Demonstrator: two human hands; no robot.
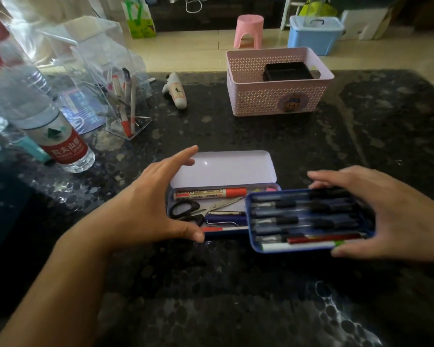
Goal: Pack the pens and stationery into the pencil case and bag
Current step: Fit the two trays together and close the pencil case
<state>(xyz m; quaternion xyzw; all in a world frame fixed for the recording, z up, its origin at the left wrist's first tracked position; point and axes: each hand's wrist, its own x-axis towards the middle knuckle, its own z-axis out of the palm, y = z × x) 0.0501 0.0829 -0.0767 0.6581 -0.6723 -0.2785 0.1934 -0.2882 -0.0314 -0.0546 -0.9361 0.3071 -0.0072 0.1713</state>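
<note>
while the right hand (pixel 391 216) carries the blue inner tray (pixel 308 220) of pens by its right end, fingers (pixel 321 177) curled over the far rim and thumb under the near edge, the left hand (pixel 150 204) frames the left end of the open pencil case (pixel 211 214), its fingers spread and released, the thumb touching the near left corner and nothing grasped. the case sits on the dark speckled surface (pixel 236 284) with its pale lid (pixel 223 169) thrown back, and its bottom layer already holds a red marker (pixel 211 194), black-handled scissors (pixel 193 210) and a few flatter pieces. the tray overlaps only the right part of the case and hangs well past its right end, so the step in hand looks like seating it as the upper layer. to do that well, keep the tray level so the loose pens do not roll, slide it left until its ends line up with the case walls, then lower it straight rather than one corner first. the left thumb should brace the case against sliding. whether the scissor handles sit low enough to clear the tray is hard to judge from here, so press gently. more pens wait in the clear holder (pixel 125 108) far left.
</note>
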